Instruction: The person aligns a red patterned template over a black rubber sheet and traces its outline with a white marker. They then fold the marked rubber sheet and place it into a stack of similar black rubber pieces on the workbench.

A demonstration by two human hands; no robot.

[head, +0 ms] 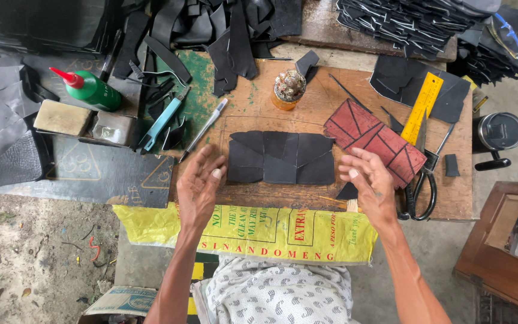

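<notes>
Several black leather pieces (282, 157) lie fitted together in a flat patch on the wooden board (253, 102). My left hand (199, 186) hovers open just left of the patch, palm turned inward. On the other side my right hand (372, 183) is also open, its fingers near the patch's right edge and over the lower end of a red cardboard pattern (372, 141) with black lines. Neither hand holds anything.
Black scissors (422, 180) and a yellow ruler (422, 108) lie right of the pattern. A pen (206, 127), blue cutter (162, 123), green glue bottle (94, 89) and sponge (62, 117) sit left. Leather scraps (223, 30) pile up behind. A yellow printed sack (259, 231) covers the front edge.
</notes>
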